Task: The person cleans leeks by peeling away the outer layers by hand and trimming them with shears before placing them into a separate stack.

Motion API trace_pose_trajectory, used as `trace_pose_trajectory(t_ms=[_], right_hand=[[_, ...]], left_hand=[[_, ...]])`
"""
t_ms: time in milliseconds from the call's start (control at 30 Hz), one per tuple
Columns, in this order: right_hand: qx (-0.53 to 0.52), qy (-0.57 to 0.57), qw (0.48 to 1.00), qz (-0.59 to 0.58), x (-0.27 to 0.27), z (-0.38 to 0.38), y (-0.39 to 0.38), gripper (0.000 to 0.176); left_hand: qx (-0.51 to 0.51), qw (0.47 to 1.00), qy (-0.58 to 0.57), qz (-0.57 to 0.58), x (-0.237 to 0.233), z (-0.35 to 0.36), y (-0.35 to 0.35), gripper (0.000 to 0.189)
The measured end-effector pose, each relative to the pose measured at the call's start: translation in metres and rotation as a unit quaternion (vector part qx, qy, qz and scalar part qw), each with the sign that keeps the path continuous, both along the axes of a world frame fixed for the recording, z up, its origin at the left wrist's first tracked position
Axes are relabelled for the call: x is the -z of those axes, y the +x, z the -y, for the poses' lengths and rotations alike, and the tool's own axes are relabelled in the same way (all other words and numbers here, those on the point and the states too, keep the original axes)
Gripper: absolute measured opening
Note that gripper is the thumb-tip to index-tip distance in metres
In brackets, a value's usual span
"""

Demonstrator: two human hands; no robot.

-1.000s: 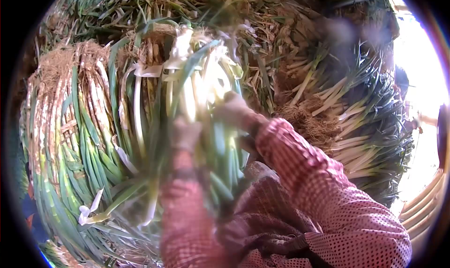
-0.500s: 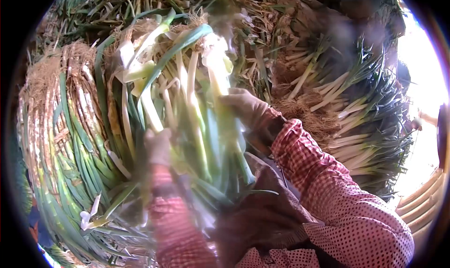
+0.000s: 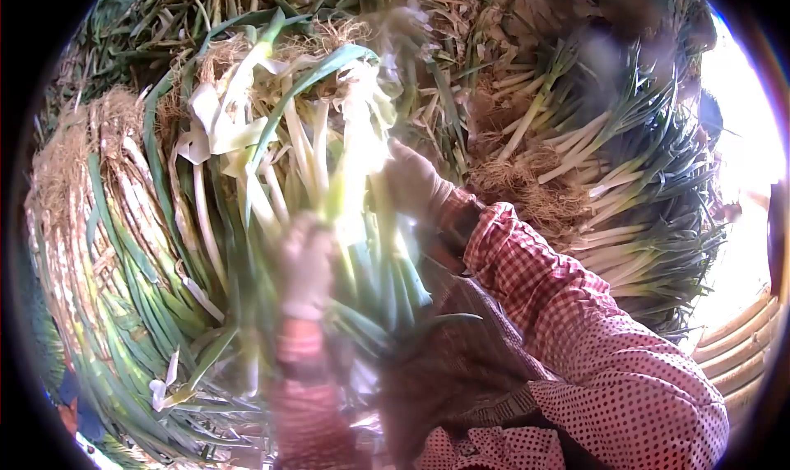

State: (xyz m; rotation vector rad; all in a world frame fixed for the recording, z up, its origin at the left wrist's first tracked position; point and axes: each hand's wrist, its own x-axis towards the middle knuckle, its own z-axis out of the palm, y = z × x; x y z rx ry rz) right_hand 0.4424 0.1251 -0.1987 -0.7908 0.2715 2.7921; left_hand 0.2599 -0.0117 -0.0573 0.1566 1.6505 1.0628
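Note:
My right hand is closed at the side of a thick green onion, whose white end is washed out by glare. Peeled skin hangs loose around its top. Blurred by motion, my left hand is in front of other green stalks just left of that onion; its fingers are smeared. Around both hands lie more long green onions, with a curled green leaf and torn pale skins over their upper ends.
On the left lies a thick bundle of unpeeled green onions with dry roots. A heap of cleaner green onions is on the right, roots inward. Peelings cover the back. A dark cloth drapes over my lap.
My left hand has moved right and slightly down, toward the thick onion. My right hand has shifted a little left, still by the same onion.

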Motion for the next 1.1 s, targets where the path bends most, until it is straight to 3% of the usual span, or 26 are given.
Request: trace_pose_trajectory(t_ms=[33,100,167,233,300,333,367,400,433,467,500,533,567,633,667,733,767,833,867,933,967,1033,1100], right_hand=[[-0.025,0.02,0.999,0.032,-0.001,0.002,-0.003,0.056],[-0.074,0.062,0.99,0.1,-0.023,0.006,-0.005,0.048],[-0.122,0.118,0.971,0.168,-0.05,-0.005,-0.011,0.04],[-0.181,0.166,0.939,0.241,-0.061,-0.009,-0.01,0.034],[-0.119,0.31,0.921,0.206,-0.014,0.003,-0.002,0.035],[-0.082,0.375,0.903,0.192,-0.019,0.001,-0.01,0.037],[-0.028,0.096,0.979,0.177,-0.03,-0.006,-0.004,0.038],[-0.072,0.081,0.977,0.186,-0.034,-0.013,-0.011,0.037],[-0.134,0.069,0.963,0.223,-0.036,-0.016,-0.019,0.033],[-0.148,0.105,0.952,0.246,-0.031,-0.013,-0.025,0.03],[-0.162,0.14,0.939,0.269,-0.024,-0.006,-0.031,0.028],[-0.171,0.095,0.934,0.298,-0.05,-0.012,-0.045,0.009],[-0.198,0.102,0.919,0.326,-0.042,-0.01,-0.054,0.017],[-0.187,0.153,0.907,0.344,-0.002,0.0,-0.076,0.021],[-0.227,0.192,0.884,0.361,0.006,0.0,-0.074,0.022],[-0.312,0.268,0.824,0.389,-0.023,-0.013,-0.078,0.027],[-0.32,0.266,0.818,0.398,-0.025,-0.012,-0.081,0.026],[-0.329,0.264,0.807,0.413,-0.03,-0.011,-0.089,0.023],[-0.35,0.354,0.79,0.358,-0.021,-0.012,-0.079,0.024],[-0.289,0.398,0.841,0.226,-0.005,-0.01,-0.059,0.024],[-0.298,0.215,0.898,0.241,-0.006,-0.012,-0.061,0.025],[-0.328,0.256,0.881,0.225,-0.012,-0.014,-0.062,0.035],[-0.347,0.273,0.871,0.215,-0.016,-0.011,-0.062,0.04]], left_hand=[[0.083,0.995,-0.047,-0.032,-0.031,-0.03,-0.019,0.014],[0.097,0.984,-0.08,-0.124,-0.015,-0.052,-0.029,0.013],[-0.072,0.993,0.053,0.08,0.011,-0.067,-0.032,0.02],[-0.072,0.978,0.194,0.002,0.008,-0.116,-0.058,0.032],[-0.149,0.925,0.343,-0.067,-0.045,-0.166,-0.077,0.039],[-0.16,0.925,0.335,-0.081,-0.05,-0.165,-0.085,0.038],[-0.168,0.926,0.326,-0.095,-0.053,-0.161,-0.095,0.038],[-0.135,0.963,0.209,-0.103,-0.033,-0.141,-0.101,0.029],[-0.115,0.973,0.175,-0.097,0.025,-0.11,-0.106,0.012],[-0.068,0.988,0.094,-0.102,0.039,-0.077,-0.085,0.011],[0.047,0.964,-0.029,-0.259,0.05,-0.051,-0.053,0.017],[0.159,0.891,-0.163,-0.394,0.061,-0.024,-0.021,0.023],[0.143,0.913,-0.151,-0.351,0.086,-0.002,-0.005,0.027],[0.163,0.891,-0.194,-0.376,0.093,0.002,0.008,0.031],[0.118,0.913,-0.161,-0.355,0.099,0.0,0.01,0.036],[0.124,0.926,-0.214,-0.285,0.062,-0.029,0.011,0.041],[0.125,0.93,-0.24,-0.251,0.048,-0.04,0.008,0.044],[0.148,0.938,-0.234,-0.209,0.09,-0.021,0.001,0.057],[0.137,0.947,-0.226,-0.183,0.103,-0.015,-0.001,0.059],[0.161,0.963,-0.168,-0.136,0.126,0.005,-0.001,0.059],[0.172,0.969,-0.14,-0.109,0.137,0.015,-0.001,0.06],[0.164,0.976,-0.137,-0.036,0.096,0.004,0.003,0.059],[0.136,0.981,-0.118,-0.076,0.095,0.013,0.008,0.058]])
